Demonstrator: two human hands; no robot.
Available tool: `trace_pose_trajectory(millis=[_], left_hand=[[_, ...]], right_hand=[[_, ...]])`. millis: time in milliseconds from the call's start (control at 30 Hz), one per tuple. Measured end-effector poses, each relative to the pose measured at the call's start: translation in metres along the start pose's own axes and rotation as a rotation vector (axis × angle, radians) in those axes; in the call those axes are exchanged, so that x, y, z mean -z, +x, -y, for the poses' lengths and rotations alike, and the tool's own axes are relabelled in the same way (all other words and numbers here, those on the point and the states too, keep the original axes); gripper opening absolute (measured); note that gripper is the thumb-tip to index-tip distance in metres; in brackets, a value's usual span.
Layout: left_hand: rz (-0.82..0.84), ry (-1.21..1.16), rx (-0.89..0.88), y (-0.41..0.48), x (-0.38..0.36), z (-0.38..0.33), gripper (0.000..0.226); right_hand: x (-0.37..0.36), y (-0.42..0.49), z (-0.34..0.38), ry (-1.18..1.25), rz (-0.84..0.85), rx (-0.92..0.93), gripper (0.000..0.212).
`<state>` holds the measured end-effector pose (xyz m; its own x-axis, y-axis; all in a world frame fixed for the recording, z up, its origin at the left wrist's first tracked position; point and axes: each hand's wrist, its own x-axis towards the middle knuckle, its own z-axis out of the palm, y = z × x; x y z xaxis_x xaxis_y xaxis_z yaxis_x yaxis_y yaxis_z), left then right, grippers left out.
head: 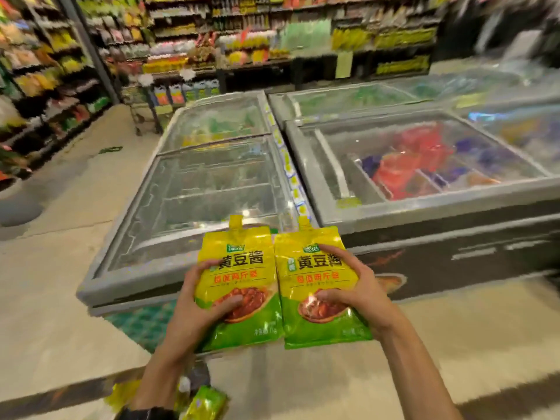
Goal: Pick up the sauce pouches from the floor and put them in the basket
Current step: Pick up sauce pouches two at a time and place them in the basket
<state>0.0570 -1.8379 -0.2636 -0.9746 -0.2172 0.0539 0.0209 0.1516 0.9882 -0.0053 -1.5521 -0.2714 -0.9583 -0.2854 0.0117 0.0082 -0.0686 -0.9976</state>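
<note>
I hold two yellow and green sauce pouches upright, side by side, in front of me. My left hand (194, 307) grips the left pouch (242, 277) by its left edge, thumb across the front. My right hand (360, 295) grips the right pouch (315, 286) by its right edge. Both pouches have a spout at the top and touch along their inner edges. More yellow-green pouches (206, 404) lie low at the bottom of the view, under my left forearm. I cannot make out a basket.
Glass-topped chest freezers stand just ahead: one on the left (200, 195), one on the right (424, 165). Stocked shelves (45, 71) line the left and back. Pale floor (45, 268) stretches along the left aisle.
</note>
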Motion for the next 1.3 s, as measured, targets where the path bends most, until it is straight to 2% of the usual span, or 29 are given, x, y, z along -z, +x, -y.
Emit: trace_pose_trajectory(millis=[167,300,433,633,1000,1300], left_hand=[[0.314,0.013,-0.075,0.057,-0.169,-0.010,0.079],[0.573,0.003,-0.110,0.083,-0.296,-0.018,0.075],[0.783,-0.014,-0.120,0.098,-0.406,-0.023,0.077],[1.057,-0.054,-0.148,0.130,-0.550,-0.028,0.063],[1.390,-0.126,-0.131,0.234,-0.777,-0.037,0.066],[1.506,-0.063,-0.125,0.264,-0.977,-0.046,0.078]], right_hand=[[0.148,-0.044,0.003,0.043,-0.292,0.019,0.081],[0.236,-0.086,0.002,0.080,-0.514,-0.001,0.083],[0.306,-0.126,0.000,0.096,-0.770,0.001,0.080],[0.388,-0.144,-0.001,0.104,-1.039,-0.016,0.080],[0.528,-0.081,0.016,0.128,-1.339,-0.025,0.079],[0.696,-0.068,0.008,0.147,-1.463,-0.030,0.079]])
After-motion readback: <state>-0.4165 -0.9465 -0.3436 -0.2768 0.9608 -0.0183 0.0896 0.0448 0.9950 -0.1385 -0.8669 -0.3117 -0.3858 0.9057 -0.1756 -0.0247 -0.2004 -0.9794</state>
